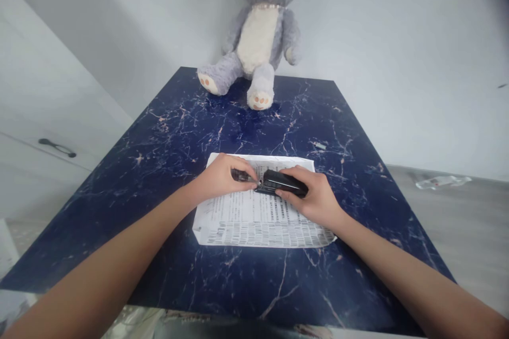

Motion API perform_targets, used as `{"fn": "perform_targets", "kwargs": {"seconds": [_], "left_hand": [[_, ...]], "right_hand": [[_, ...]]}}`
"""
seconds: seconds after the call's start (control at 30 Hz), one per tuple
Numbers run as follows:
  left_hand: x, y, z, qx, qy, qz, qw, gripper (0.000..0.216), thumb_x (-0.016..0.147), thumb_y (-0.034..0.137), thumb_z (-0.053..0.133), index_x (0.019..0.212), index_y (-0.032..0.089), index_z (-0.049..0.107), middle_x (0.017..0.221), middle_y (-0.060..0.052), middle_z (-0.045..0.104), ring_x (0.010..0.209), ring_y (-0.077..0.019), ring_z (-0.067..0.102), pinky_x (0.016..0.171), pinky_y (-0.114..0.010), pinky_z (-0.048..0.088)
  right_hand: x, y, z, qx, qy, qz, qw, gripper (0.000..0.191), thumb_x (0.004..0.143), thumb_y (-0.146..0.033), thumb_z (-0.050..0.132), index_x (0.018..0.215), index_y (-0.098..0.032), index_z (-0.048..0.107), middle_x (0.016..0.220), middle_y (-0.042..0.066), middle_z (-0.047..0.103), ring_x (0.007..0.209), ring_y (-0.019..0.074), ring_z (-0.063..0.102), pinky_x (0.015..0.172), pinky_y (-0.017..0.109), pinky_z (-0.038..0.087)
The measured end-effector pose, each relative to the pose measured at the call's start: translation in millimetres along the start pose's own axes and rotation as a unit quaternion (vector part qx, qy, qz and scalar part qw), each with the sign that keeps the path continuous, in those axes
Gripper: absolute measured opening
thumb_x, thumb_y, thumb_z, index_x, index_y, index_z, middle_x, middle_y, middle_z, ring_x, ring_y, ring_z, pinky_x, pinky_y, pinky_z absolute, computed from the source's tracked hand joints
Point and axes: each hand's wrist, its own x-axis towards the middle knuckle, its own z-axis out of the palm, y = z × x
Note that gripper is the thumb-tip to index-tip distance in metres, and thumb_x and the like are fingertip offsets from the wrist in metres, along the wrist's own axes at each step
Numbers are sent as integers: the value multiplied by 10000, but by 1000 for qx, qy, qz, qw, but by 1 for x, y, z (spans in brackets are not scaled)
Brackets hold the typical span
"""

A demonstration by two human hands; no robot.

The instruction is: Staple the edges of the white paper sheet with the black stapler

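Note:
A black stapler [287, 183] lies over the printed sheet, its body gripped by my right hand [318, 196], with the fingers along the top and the thumb on the near side. My left hand [222, 175] is closed at the stapler's left end, thumb and fingertips pinched together there. Behind those fingers shows a dark, partly see-through piece [240, 175]; whether it belongs to the stapler I cannot tell. Small metal parts appear between the two hands. The white printed paper [254, 228] lies flat beneath both hands, with its corners bent.
The dark blue marble-patterned table [246, 286] carries a large grey plush toy [258, 37] at its far edge. A small silvery piece [319, 145] rests right of the paper's far corner. Clear plastic [443, 182] lies on the floor to the right. A cabinet handle [58, 147] is at left.

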Motion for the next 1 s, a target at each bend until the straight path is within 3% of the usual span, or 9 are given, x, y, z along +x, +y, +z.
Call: {"fn": "perform_targets", "kwargs": {"seconds": [0.1, 0.3, 0.47, 0.67, 0.77, 0.87, 1.0], "left_hand": [[-2, -6, -13, 24, -29, 39, 999, 124, 867, 285, 791, 977, 272, 848, 1019, -65, 811, 934, -221, 770, 898, -382, 616], [-4, -6, -21, -21, -83, 16, 996, 180, 846, 279, 829, 1026, 277, 838, 1059, -46, 813, 1005, -223, 770, 947, -365, 614], [-5, 11, 1, -45, -32, 5, 998, 640, 626, 298, 989, 1197, 257, 702, 1171, -32, 763, 1056, -213, 734, 977, -369, 581], [-7, 17, 12, 42, -60, 30, 997, 442, 729, 344, 935, 1095, 253, 705, 1039, -2, 745, 975, -197, 705, 901, -344, 537], [-6, 14, 10, 90, -80, 56, 991, 497, 719, 407, 934, 1137, 268, 704, 1102, -18, 747, 1044, -229, 690, 947, -379, 526], [-4, 11, 7, 121, -67, 94, 986, 554, 749, 519, 894, 1205, 280, 689, 1243, -44, 721, 1194, -267, 643, 1055, -440, 496], [-4, 6, 14, 262, -18, 88, 961, 506, 1011, 531, 599, 1460, 300, 565, 1584, -75, 514, 1510, -308, 392, 1248, -563, 288]], "right_hand": [[0, 1, -3, 17, 12, 6, 1000, 234, 862, -283, 752, 1084, -209, 743, 938, 43, 742, 816, 206, 696, 758, 364, 548], [-2, -2, -14, 67, 8, -37, 997, 208, 839, -265, 781, 1036, -202, 759, 879, 38, 742, 759, 189, 667, 710, 351, 537], [-7, -17, -8, 91, -24, -105, 990, 282, 849, -281, 809, 1110, -197, 744, 884, 45, 739, 766, 183, 653, 715, 337, 536], [-10, -24, 2, 95, -39, -175, 979, 290, 917, -298, 753, 1178, -184, 697, 955, 81, 753, 834, 205, 664, 766, 358, 551], [-10, -23, 2, 101, -64, -190, 974, 273, 914, -326, 764, 1150, -197, 714, 943, 69, 764, 837, 202, 686, 792, 361, 567], [-8, -21, -8, 93, -37, -127, 987, 286, 860, -339, 818, 1103, -208, 742, 922, 49, 770, 803, 193, 704, 776, 353, 580], [-1, -10, -34, -8, 124, 19, 992, 282, 823, -306, 813, 1081, -212, 746, 1002, 50, 786, 857, 215, 726, 808, 375, 577]]}}
